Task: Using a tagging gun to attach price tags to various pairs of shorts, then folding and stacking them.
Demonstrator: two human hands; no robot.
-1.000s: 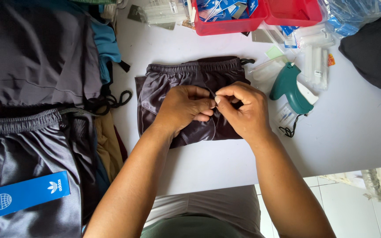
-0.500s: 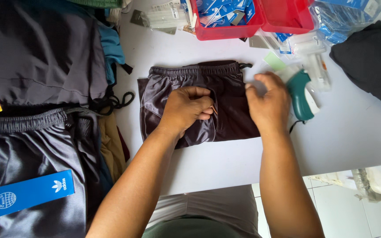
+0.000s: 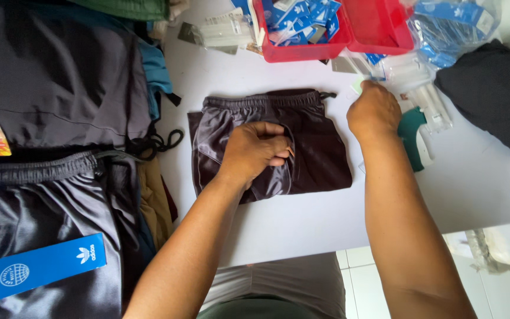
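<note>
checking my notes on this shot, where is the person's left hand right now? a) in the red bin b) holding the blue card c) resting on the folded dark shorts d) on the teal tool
c: the left hand lies on the folded dark shorts at mid table, while the right hand reaches toward the clear packets below the red bin.

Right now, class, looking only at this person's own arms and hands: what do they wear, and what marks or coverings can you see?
Both forearms are bare: no sleeves reach into view. The left hand and right hand have no gloves, and no rings, watch or bracelets show on the sides facing the camera. No markings are visible.
</note>
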